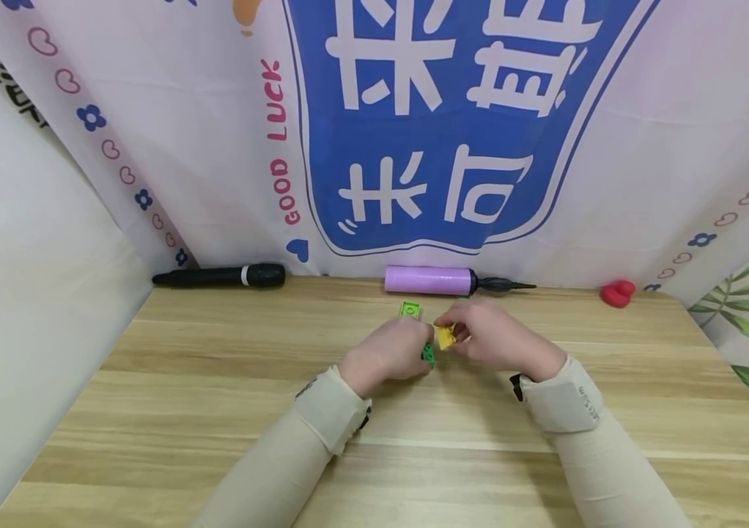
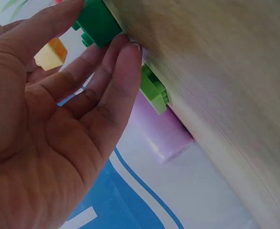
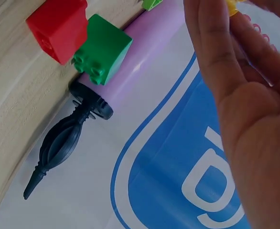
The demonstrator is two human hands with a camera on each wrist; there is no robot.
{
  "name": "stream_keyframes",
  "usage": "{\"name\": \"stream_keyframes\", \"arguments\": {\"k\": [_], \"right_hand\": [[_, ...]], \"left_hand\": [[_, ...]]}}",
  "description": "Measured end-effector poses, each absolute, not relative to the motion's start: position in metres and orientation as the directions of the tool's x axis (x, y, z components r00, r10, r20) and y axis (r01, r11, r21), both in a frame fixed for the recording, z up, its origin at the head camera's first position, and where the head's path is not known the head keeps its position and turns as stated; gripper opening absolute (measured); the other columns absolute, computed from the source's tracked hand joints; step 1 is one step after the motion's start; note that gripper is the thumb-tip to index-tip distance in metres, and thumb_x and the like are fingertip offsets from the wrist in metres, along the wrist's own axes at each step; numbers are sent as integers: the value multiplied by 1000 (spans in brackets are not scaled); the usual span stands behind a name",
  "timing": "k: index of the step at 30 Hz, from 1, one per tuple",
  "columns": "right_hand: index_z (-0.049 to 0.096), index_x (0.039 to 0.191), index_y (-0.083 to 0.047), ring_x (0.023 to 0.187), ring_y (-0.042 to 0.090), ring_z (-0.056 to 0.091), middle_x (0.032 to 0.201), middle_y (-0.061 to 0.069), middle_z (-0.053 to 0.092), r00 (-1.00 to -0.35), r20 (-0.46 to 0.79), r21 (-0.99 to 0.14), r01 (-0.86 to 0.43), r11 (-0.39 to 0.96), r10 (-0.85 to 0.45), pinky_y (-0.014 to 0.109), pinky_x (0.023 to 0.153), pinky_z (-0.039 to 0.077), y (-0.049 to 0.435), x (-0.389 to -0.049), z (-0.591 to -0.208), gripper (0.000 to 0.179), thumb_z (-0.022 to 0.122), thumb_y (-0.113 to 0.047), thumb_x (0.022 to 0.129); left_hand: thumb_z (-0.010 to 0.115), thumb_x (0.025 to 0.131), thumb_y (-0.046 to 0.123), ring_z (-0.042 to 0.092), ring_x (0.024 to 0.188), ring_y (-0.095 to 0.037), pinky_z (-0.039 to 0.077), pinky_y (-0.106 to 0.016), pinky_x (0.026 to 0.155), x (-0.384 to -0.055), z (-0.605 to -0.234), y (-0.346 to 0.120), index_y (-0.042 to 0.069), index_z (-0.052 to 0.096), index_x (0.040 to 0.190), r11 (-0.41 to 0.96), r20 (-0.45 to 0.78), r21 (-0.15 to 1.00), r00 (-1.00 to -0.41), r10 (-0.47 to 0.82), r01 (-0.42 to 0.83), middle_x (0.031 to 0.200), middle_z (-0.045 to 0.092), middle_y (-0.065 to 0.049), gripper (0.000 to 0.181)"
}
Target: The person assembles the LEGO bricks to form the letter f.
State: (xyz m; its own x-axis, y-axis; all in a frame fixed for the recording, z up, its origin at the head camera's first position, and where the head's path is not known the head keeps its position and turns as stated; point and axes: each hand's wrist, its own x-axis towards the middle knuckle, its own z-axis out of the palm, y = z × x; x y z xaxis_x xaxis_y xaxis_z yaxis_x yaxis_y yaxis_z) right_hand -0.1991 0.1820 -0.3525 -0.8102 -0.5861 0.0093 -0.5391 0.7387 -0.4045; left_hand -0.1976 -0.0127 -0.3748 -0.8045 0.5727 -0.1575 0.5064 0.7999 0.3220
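Observation:
My left hand [image 1: 389,350] pinches a dark green toy building block [image 1: 428,355] just above the wooden table. In the left wrist view, that green block [image 2: 99,24] sits between thumb and fingertips, its studs facing the hand. Close by on the right, my right hand [image 1: 496,336] holds a yellow block [image 1: 445,337] between thumb and fingers. A light green block [image 1: 410,309] lies just beyond the left hand. In the right wrist view, a red block [image 3: 59,31] and another green block [image 3: 104,47] stand near the pump; the right hand mostly hides them in the head view.
Along the table's back edge lie a black pen-shaped object [image 1: 219,276], a purple hand pump [image 1: 429,280] with a black nozzle, and a small red object [image 1: 618,293]. Behind them hangs a printed cloth [image 1: 229,147]. The wooden tabletop [image 1: 454,469] stretches toward the front.

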Motion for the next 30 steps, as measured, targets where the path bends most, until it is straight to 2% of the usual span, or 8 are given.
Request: {"name": "stream_keyframes", "arguments": {"k": [6,13,21,30], "right_hand": [[75,109,-1,85,16,69,92,1,73,-794,18,-431,-555,712,-608,31,79,58,175,-196,-355,25,79,2,84],[79,106,-3,84,11,67,97,1,75,-774,-8,-440,-566,697,-634,26,76,56,170,-196,-362,23,81,4,84],[77,104,-4,87,12,68,99,3,74,-771,23,-454,-575,681,-636,25,77,58,167,-197,-369,23,83,4,83],[77,106,-4,86,10,70,98,3,75,-776,34,-495,-560,664,-629,24,77,59,165,-196,-370,23,83,2,85]], "left_hand": [[83,88,16,53,71,-15,50,-31,69,-197,-372,-12,10,64,86,826,-160,299,-829,536,477,79,61,0,21],[85,90,15,58,75,-14,55,-31,76,-198,-374,-12,7,69,95,820,-155,290,-822,549,493,85,66,-2,19],[88,87,19,57,74,-14,54,-32,76,-200,-377,-14,9,73,97,824,-146,326,-836,528,464,81,65,1,20],[91,84,23,56,74,-14,51,-31,74,-204,-379,-15,13,70,87,841,-173,355,-855,489,409,77,64,4,23]]}}
